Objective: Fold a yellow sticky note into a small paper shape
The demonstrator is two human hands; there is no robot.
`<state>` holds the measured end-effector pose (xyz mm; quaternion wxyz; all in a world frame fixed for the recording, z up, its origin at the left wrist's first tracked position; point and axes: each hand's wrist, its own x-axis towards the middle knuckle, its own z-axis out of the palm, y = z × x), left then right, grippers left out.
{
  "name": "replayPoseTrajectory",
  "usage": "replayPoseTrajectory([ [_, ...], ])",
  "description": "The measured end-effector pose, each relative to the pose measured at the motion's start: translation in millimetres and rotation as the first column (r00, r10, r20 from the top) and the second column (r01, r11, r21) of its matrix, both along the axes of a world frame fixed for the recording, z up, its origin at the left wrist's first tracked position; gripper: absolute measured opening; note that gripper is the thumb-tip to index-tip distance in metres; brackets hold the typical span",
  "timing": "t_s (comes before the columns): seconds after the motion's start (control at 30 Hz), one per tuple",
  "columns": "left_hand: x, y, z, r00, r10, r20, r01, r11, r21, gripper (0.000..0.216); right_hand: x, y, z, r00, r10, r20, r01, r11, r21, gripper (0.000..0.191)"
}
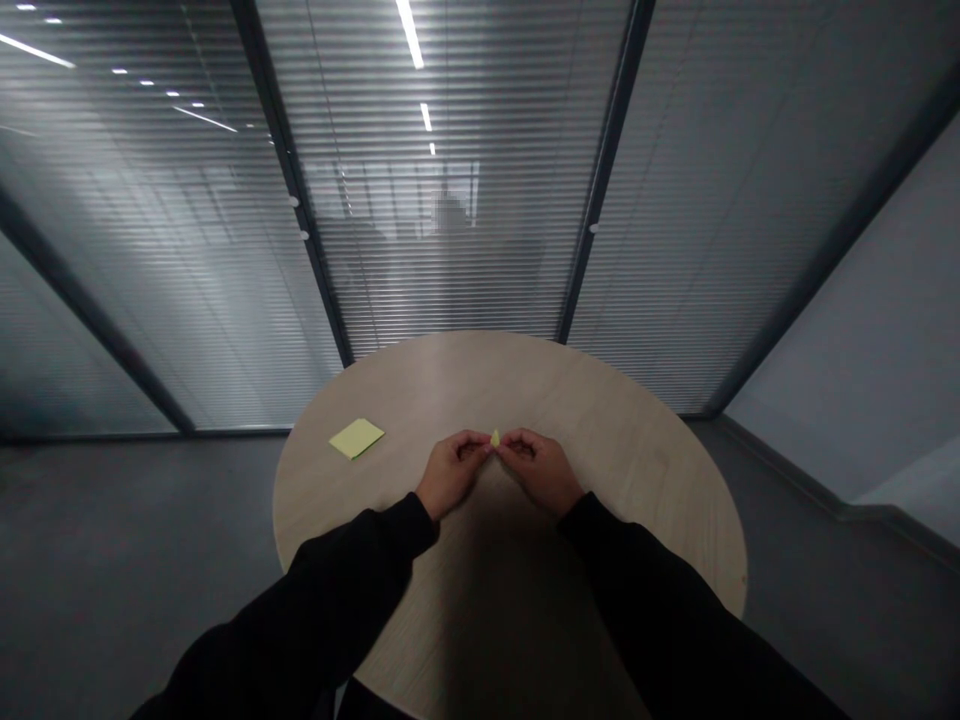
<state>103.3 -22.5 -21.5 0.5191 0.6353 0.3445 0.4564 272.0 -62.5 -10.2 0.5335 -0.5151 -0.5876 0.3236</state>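
Above the middle of the round wooden table (480, 385), my left hand (452, 472) and my right hand (540, 470) meet at their fingertips. A small folded piece of yellow paper (495, 438) stands up between them, pinched by the fingers of both hands. Most of the paper is hidden by my fingers. To the left of my hands, a flat square yellow sticky note (356, 438) lies on the tabletop, apart from both hands. Black sleeves cover both my forearms.
The round tabletop stands on a grey floor (135, 520). Beyond its far edge is a glass partition with slatted blinds (450, 130), and a blurred figure (450, 215) shows behind it. A pale wall (877, 340) stands at the right.
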Motion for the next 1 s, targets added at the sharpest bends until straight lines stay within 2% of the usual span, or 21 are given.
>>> replayPoseTrajectory([
  [0.13,0,-3,3.6,1.0,0.003,-0.015,-0.003,1.0,-0.006,0.038,1,0,1.6,0.999,-0.003,0.036,0.003,1.0,-0.001,0.024],
  [0.33,-3,-3,4.7,0.997,-0.054,-0.048,0.05,0.995,-0.081,0.045,3,0,-0.6,0.999,0.018,0.028,-0.018,1.0,-0.007,0.025],
  [0.63,-1,0,-5.5,0.992,-0.099,0.077,0.105,0.991,-0.079,0.041,4,1,-3.6,0.997,0.069,-0.039,-0.069,0.998,-0.003,0.025],
  [0.87,3,-1,-2.0,0.976,-0.099,0.194,0.116,0.99,-0.079,0.035,4,6,-9.0,0.99,0.08,-0.117,-0.076,0.997,0.034,0.026],
  [1.0,4,0,-1.6,0.961,-0.093,0.26,0.117,0.99,-0.076,0.037,3,7,-9.7,0.978,0.103,-0.181,-0.102,0.995,0.01,0.03],
])
